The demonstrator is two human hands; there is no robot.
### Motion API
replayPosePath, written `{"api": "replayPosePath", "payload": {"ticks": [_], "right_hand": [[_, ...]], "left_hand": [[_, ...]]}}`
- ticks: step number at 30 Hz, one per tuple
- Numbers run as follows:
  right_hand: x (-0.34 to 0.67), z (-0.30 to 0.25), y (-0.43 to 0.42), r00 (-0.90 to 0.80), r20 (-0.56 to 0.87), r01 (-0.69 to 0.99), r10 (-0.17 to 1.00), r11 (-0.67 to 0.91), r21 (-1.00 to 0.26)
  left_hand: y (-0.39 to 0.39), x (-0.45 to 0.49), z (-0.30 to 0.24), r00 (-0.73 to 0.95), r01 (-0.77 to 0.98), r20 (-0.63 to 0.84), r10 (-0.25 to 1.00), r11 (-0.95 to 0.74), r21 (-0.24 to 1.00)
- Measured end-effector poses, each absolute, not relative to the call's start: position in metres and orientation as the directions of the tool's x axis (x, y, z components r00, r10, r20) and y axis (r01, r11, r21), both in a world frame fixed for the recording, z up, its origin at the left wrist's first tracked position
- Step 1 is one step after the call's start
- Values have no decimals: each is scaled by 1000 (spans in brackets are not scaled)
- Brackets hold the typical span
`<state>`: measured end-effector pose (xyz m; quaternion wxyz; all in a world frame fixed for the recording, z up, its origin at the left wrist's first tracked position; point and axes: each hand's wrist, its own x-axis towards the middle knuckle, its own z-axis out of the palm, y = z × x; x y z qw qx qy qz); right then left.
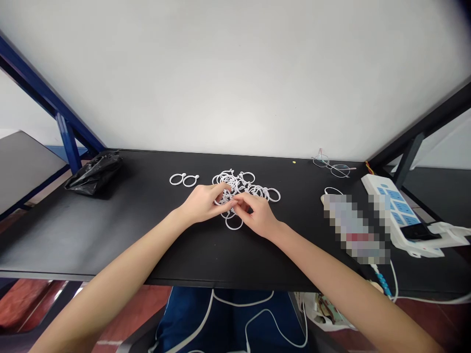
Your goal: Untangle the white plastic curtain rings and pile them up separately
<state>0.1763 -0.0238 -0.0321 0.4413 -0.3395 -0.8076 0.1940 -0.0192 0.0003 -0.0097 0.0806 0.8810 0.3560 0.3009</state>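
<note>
Many thin white knobbed rings (241, 185) lie heaped, overlapping one another.

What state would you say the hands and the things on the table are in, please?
White ring pile: loosely heaped, rings overlapping
Two white rings: apart from the pile, close together
Left hand: fingers bent at the pile; exact hold unclear
Right hand: thumb and fingers drawn together near the left hand's fingertips; exact hold unclear
Black plastic bag: crumpled
Eyeglasses: set down, unworn
Power strip: set down; on or off unclear
</note>
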Motion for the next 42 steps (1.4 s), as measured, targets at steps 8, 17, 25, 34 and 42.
{"api": "replayPosePath", "payload": {"ticks": [8, 17, 25, 34, 42], "right_hand": [[176, -32, -24, -383, 560, 388, 735, 678, -625], [175, -31, -25, -379, 563, 391, 734, 679, -622], [175, -32, -25, -387, 571, 391, 724, 689, -610], [174, -31, -25, -392, 574, 394, 719, 695, -602], [175, -31, -25, -401, 559, 377, 726, 687, -621]], "left_hand": [[1, -20, -10, 569, 582, 471, 675, -734, 349], [1, -21, -10, 580, 581, 448, 681, -731, 359], [3, -21, -12, 576, 574, 473, 667, -742, 347], [4, -21, -12, 590, 552, 515, 622, -776, 305], [4, -22, -13, 600, 543, 527, 602, -790, 284]]}}
